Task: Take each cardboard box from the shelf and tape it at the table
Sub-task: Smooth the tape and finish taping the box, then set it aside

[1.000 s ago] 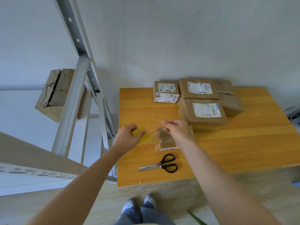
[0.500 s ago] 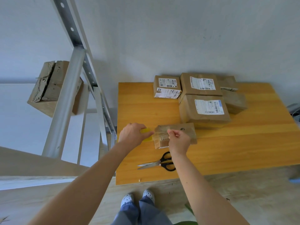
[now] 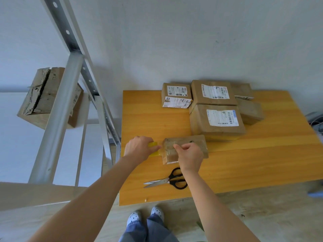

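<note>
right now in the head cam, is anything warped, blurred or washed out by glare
Head view: wide-angle bend tilts the grey metal shelf post and splays the orange wooden table; light is soft and even, faint shadows beside the brown cardboard boxes, no harsh glare; white shipping labels too soft to read.

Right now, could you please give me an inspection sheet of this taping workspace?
Surface: wooden table, set against the wall.
Job's things: small box near the front; yellow tape roll at its left end; labelled boxes grouped at the back; torn box on the metal shelf.
Clutter: scissors by the front edge.
Hands: left hand grips the tape roll; right hand rests on the small box, fingers curled, grip unclear.
Cables: thin cables at the right edge, off the table.
Surroundings: wood floor.
</note>
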{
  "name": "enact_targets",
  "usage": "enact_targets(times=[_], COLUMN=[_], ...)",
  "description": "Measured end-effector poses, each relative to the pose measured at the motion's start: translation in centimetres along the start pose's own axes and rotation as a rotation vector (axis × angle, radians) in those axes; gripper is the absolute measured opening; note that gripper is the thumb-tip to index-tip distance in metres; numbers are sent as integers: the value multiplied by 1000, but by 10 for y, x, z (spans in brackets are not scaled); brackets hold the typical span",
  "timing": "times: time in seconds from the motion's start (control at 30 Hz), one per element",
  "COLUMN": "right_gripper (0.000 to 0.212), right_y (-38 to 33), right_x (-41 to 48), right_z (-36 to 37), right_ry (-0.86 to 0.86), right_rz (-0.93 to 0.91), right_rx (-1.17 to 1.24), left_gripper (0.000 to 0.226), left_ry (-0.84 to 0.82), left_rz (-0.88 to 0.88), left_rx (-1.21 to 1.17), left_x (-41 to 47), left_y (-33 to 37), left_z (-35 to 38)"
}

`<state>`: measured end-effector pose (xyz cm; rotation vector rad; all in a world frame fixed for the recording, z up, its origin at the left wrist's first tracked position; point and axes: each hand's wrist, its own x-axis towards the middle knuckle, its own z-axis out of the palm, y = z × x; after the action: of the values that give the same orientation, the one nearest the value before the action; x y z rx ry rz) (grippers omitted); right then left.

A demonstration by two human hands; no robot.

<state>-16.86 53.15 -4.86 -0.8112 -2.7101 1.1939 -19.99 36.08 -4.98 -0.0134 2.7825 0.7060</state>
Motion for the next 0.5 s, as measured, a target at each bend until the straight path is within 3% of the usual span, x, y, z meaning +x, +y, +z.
enact_targets(times=[0.07,0.17,0.23,0.33,0.4,0.5], right_gripper=[39,39,53,75,84,92], right_y=[5,7,3,7,15,18], right_x=[6,4,1,2,4,6], right_z=[-6,-13,-12,-7,-3,3], right_ry=[9,10,-120,-453,-537,-515], right_rz=[5,-277,-508,-812,-855,-862], right_rx=[-38,-269,-425,-660,-746,-785], left_gripper=[57,52,51,46,45,48], left_ry=[0,-21,-43,-49,-59,-80], left_rz=[5,33,41,48,71,72], left_rx=[-10,-5,-10,-37,-21,2], left_x=[2,3,1,0,1,3], left_y=[-1,2,3,2,-1,-7], left_z=[0,1,4,6,7,9])
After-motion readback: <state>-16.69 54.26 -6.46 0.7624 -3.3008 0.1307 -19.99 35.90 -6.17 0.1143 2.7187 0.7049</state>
